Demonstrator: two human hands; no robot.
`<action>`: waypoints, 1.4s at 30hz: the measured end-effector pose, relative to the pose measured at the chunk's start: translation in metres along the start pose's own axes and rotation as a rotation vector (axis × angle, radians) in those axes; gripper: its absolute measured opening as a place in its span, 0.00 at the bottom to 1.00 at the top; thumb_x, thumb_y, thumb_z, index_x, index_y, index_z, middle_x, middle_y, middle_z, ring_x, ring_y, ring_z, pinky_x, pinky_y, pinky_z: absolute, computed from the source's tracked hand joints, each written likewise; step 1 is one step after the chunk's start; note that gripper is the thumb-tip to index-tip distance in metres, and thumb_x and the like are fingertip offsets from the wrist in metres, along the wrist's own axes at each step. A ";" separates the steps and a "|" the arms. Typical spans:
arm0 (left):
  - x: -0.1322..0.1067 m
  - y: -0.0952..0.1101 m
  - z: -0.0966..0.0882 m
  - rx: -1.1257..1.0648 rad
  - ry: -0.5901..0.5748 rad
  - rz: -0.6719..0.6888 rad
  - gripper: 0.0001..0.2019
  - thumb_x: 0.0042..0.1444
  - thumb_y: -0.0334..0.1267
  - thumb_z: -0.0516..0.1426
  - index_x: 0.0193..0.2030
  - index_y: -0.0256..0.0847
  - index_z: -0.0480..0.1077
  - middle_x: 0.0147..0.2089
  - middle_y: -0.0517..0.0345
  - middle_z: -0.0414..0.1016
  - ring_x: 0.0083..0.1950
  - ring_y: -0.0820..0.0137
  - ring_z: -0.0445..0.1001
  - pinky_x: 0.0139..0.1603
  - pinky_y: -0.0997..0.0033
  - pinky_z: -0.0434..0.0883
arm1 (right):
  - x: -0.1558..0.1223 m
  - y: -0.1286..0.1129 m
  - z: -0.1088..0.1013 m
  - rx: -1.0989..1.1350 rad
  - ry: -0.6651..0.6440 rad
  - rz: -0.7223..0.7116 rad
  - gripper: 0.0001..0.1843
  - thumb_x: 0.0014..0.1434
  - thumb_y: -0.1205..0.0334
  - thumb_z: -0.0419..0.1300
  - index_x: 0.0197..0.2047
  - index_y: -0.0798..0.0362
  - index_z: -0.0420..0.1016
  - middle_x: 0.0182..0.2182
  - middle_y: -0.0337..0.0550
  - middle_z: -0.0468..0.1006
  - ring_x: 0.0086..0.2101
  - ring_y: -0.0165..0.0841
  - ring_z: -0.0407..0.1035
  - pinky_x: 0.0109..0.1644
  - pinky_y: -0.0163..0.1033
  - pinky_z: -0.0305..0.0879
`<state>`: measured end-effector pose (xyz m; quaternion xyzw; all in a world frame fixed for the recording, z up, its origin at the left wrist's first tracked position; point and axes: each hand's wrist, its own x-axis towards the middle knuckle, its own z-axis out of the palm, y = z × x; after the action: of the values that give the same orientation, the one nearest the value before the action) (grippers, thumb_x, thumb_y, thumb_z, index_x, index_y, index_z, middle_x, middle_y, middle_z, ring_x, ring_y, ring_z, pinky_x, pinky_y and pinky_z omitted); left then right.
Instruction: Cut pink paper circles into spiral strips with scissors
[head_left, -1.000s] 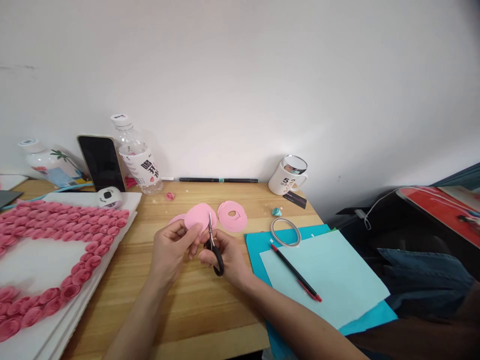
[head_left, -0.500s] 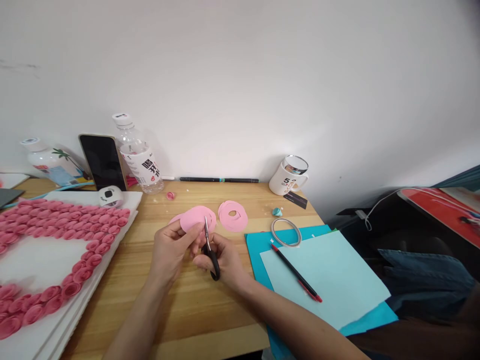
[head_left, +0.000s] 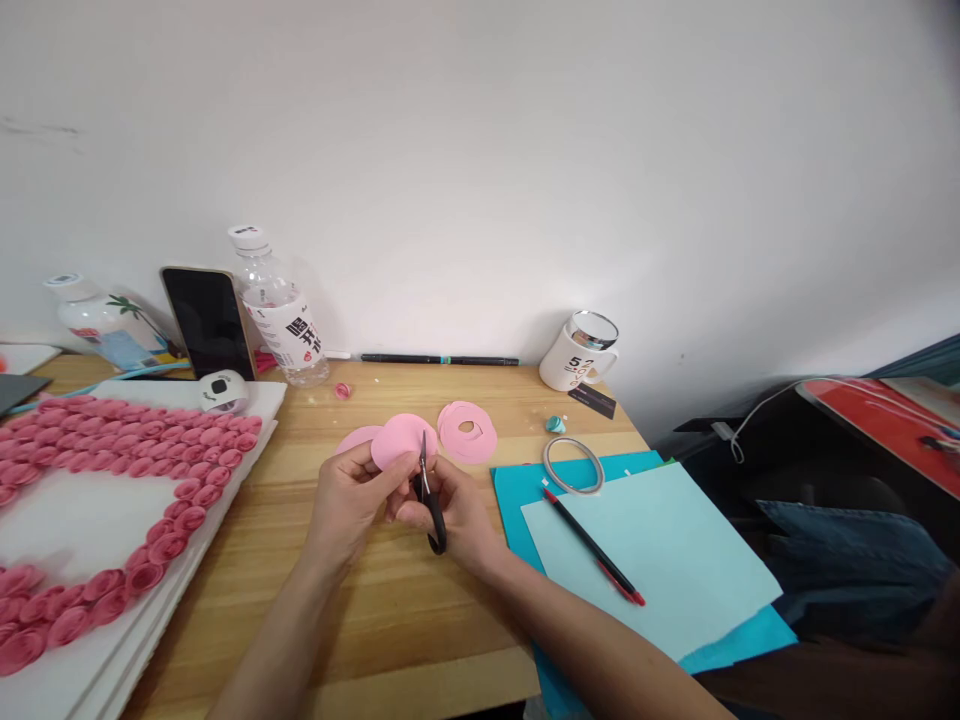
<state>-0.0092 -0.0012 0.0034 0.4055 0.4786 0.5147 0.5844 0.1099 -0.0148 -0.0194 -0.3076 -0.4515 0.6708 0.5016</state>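
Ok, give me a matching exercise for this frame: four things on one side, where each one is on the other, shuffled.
Things:
1. scissors
2. pink paper circle
3. mug
4. red-and-black pen

Places:
a. lying on the light blue sheet
b. in the right hand
c. standing on the table near the wall
d. pinched in the left hand

Pairs: 1-b, 2-d, 3-c, 4-a.

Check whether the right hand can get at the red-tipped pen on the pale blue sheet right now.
Probably yes: the pen lies open just beside the right hand, nothing between, but that hand holds the scissors.
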 end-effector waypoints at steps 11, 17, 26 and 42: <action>0.000 0.004 0.002 -0.005 0.015 0.029 0.10 0.40 0.38 0.65 0.19 0.35 0.70 0.14 0.64 0.66 0.13 0.81 0.59 0.14 0.79 0.55 | 0.000 -0.003 0.000 -0.040 -0.008 0.004 0.30 0.33 0.40 0.71 0.29 0.50 0.61 0.24 0.38 0.73 0.27 0.34 0.69 0.31 0.38 0.64; 0.000 0.005 0.002 -0.005 0.015 0.067 0.12 0.41 0.38 0.64 0.17 0.37 0.66 0.14 0.65 0.65 0.13 0.81 0.58 0.14 0.79 0.55 | -0.001 -0.002 -0.002 -0.050 0.001 -0.008 0.27 0.35 0.44 0.72 0.28 0.51 0.63 0.22 0.35 0.71 0.22 0.27 0.61 0.26 0.33 0.58; 0.000 0.006 0.002 -0.003 0.018 0.074 0.11 0.43 0.39 0.64 0.20 0.37 0.67 0.14 0.66 0.64 0.13 0.81 0.57 0.14 0.78 0.55 | -0.002 0.004 -0.005 -0.071 0.048 0.036 0.25 0.35 0.48 0.73 0.27 0.52 0.64 0.19 0.32 0.67 0.18 0.23 0.55 0.21 0.30 0.52; 0.002 0.004 0.005 -0.090 0.116 0.056 0.09 0.41 0.38 0.65 0.24 0.35 0.72 0.16 0.65 0.67 0.16 0.81 0.61 0.16 0.80 0.58 | -0.007 0.018 -0.005 -0.039 0.036 0.084 0.25 0.37 0.47 0.72 0.31 0.53 0.67 0.25 0.35 0.69 0.20 0.24 0.59 0.23 0.31 0.56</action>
<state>-0.0054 0.0013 0.0079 0.3617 0.4767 0.5744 0.5586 0.1090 -0.0212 -0.0382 -0.3480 -0.4421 0.6767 0.4748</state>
